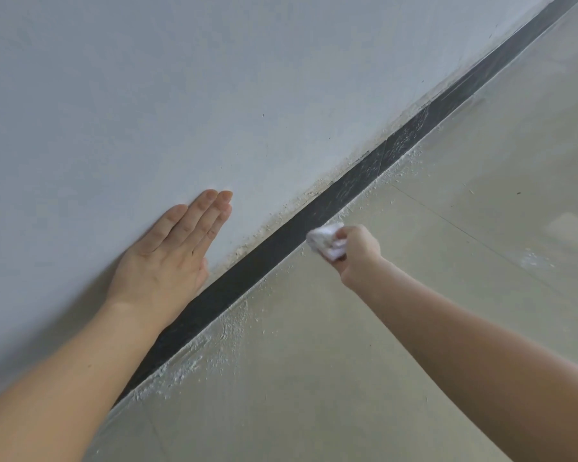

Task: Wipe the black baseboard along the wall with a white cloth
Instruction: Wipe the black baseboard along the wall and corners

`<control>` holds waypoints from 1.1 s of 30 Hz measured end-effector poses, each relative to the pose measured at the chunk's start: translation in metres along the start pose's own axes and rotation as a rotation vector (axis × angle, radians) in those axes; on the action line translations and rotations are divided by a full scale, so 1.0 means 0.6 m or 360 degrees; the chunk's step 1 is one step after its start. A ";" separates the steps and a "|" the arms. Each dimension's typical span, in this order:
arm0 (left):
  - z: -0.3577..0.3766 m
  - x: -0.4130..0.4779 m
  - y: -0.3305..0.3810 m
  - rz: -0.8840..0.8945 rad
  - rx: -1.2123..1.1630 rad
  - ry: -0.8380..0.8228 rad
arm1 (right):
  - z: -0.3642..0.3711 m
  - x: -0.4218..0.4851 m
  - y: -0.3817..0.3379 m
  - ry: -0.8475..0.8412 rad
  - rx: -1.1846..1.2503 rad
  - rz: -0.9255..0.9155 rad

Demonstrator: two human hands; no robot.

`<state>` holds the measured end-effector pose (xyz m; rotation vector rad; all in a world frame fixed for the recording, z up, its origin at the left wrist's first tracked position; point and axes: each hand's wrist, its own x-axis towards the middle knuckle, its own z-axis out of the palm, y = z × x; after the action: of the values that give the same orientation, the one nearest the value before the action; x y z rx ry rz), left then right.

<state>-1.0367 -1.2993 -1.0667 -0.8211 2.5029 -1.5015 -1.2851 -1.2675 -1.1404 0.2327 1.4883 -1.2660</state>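
Observation:
The black baseboard (267, 253) runs diagonally from lower left to upper right where the white wall (147, 95) meets the floor. My right hand (357, 253) is shut on a crumpled white cloth (326, 240), which presses against the baseboard's lower edge near the middle of the view. My left hand (171, 258) lies flat on the wall just above the baseboard, fingers together and holding nothing. Farther up the strip, the baseboard (404, 141) shows whitish dusty smears.
White dust and plaster crumbs (211, 348) lie on the beige tiled floor (314, 378) along the baseboard's foot. The wall's bottom edge (281, 211) is chipped and rough. A pale patch of powder (534, 260) sits on the floor at right.

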 end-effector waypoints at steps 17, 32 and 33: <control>-0.061 0.185 0.002 -0.0122 -0.0454 -0.0053 | -0.053 -0.045 -0.118 -0.0391 -0.0706 -0.0027; -0.097 0.313 -0.047 0.0184 -0.0396 0.0002 | 0.038 -0.020 -0.253 -0.0528 -0.1599 -0.0021; -0.093 0.315 -0.043 0.0201 -0.0366 0.0014 | 0.042 -0.013 -0.259 -0.0565 -0.1677 0.0026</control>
<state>-1.2068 -1.3593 -0.9830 -0.6703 2.7125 -1.1973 -1.3786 -1.3469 -1.0414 -0.6382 1.6233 -0.3491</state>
